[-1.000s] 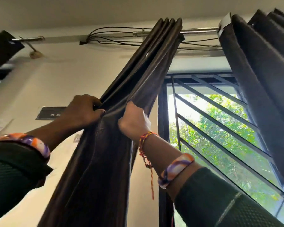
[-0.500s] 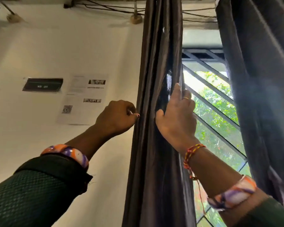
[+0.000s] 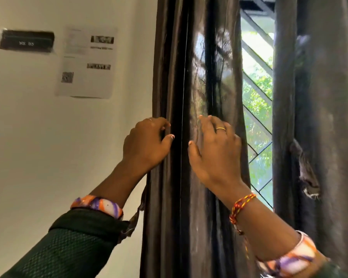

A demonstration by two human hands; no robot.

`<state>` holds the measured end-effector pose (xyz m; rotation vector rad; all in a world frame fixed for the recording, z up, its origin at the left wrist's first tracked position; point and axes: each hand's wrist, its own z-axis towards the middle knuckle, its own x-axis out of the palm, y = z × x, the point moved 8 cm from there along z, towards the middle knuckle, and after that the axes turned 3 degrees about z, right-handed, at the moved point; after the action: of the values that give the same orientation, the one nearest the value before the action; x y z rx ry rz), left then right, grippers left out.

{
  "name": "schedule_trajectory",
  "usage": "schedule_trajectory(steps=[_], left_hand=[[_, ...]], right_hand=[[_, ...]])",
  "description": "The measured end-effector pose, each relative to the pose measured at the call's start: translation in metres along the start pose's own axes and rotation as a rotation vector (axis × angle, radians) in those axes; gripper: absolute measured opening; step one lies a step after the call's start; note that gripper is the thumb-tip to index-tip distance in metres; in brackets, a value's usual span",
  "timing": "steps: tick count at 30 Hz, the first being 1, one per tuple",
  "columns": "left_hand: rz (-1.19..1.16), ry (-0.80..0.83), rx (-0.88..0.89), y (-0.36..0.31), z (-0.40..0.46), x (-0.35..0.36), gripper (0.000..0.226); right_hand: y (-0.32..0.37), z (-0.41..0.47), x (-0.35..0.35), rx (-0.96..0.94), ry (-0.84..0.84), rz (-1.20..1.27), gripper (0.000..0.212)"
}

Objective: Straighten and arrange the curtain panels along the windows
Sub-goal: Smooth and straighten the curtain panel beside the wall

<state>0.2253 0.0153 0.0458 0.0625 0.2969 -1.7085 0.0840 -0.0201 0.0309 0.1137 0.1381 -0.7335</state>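
The brown curtain [image 3: 189, 97] hangs bunched in tight vertical folds between the wall on the left and the window [image 3: 256, 93] on the right, covering only a narrow strip. A second, grey curtain [image 3: 319, 117] hangs at the far right, with open glass and grille showing between the two.

The left hand [image 3: 147, 143] sits at the left edge of the brown curtain, fingers curled round an outer fold and thumb out toward the middle — its grip is closed on the fabric. The right hand [image 3: 215, 151] lies on the front of the folds with fingers fairly straight and spread, pressing or smoothing rather than pinching; its grip is open. A dark deep fold runs down between the two hands.

What could go wrong from here:

- A sideways pull with the left hand alone would probably drag just the outer fold and leave the rest gathered, so the panel would spread unevenly.
- The cloth looks slick and shiny, so the flat right hand may slide over it without moving the folds.
- A hard downward tug could strain whatever holds the curtain up; the top is out of view, so I cannot tell how it is hung.
- The grey curtain has a torn, frayed patch [image 3: 306, 177] at mid-height — catching it while arranging would likely worsen the tear.
- The paper notice [image 3: 86, 61] on the wall sits near the left hand and could be brushed loose.
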Motion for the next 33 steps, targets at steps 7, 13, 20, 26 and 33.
schedule_trajectory(steps=[7, 13, 20, 26, 33], left_hand=[[0.055, 0.089, -0.166, 0.041, -0.067, 0.015, 0.032], [0.091, 0.277, -0.159, 0.049, -0.117, 0.035, 0.047], [-0.031, 0.463, -0.329, 0.067, -0.145, 0.061, 0.048], [-0.264, 0.670, -0.500, 0.091, -0.170, 0.099, 0.044], [-0.195, 0.352, -0.529, 0.091, -0.185, 0.055, 0.032]], right_hand=[[-0.005, -0.058, 0.038, 0.135, 0.305, 0.209, 0.059], [-0.023, -0.106, 0.064, 0.340, 0.502, 0.305, 0.067], [-0.028, -0.147, 0.080, 0.427, 0.616, 0.308, 0.070], [-0.008, -0.164, 0.098, 0.414, 0.676, 0.339, 0.070], [0.018, -0.186, 0.111, 0.401, 0.730, 0.413, 0.082]])
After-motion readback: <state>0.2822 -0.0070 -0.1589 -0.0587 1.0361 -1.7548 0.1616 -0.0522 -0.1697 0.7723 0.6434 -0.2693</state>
